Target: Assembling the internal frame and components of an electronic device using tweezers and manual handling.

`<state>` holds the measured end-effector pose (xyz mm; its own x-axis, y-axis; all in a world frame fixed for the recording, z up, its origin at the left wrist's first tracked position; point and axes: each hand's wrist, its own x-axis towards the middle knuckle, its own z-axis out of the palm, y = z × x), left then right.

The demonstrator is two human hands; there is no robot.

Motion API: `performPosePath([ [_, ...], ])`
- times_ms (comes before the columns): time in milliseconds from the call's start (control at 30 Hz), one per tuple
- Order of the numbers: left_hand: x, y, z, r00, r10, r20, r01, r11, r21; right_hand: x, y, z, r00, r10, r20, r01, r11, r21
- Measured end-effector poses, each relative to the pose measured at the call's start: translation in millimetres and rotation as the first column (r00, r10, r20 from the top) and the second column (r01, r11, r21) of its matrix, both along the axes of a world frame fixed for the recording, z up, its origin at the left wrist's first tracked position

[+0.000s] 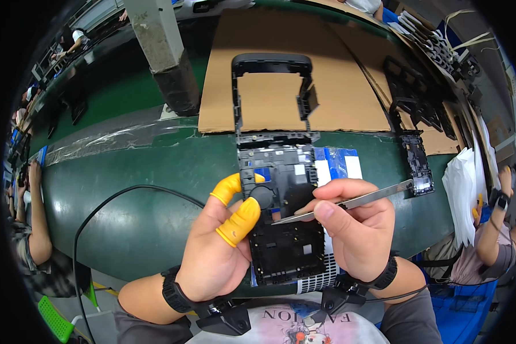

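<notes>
Black frame (286, 229) lengthwise away — left hand (212, 252) gripping; right hand (355, 229) pinching tweezers (350, 203) tip-leftward.

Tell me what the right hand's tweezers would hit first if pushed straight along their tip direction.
The right hand holds metal tweezers pointing left and slightly down. Straight on, the tip would probably first meet the black phone frame just below it; beyond lies the left hand's yellow-capped thumb. Depth is uncertain.

Matt black plastic frame (286, 229), shiny metal tweezers (350, 202) (brushed), rubbery yellow finger cots (239, 221)
</notes>
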<state>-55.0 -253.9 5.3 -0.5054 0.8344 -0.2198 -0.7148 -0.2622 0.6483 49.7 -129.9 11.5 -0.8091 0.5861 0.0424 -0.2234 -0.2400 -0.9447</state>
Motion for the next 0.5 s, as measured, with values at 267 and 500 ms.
performPosePath([
  [267,1.3,-1.2,0.3,1.0,0.027,0.0,-0.027,0.999,0.023,-2.8,-1.3,-0.2,1.0,0.006,-0.013,-0.006,1.0,-0.025],
  [500,1.7,-0.9,-0.8,0.998,0.042,0.044,-0.045,0.997,0.059,-4.1,-0.1,-1.3,1.0,0.018,0.021,-0.017,1.0,-0.019],
])
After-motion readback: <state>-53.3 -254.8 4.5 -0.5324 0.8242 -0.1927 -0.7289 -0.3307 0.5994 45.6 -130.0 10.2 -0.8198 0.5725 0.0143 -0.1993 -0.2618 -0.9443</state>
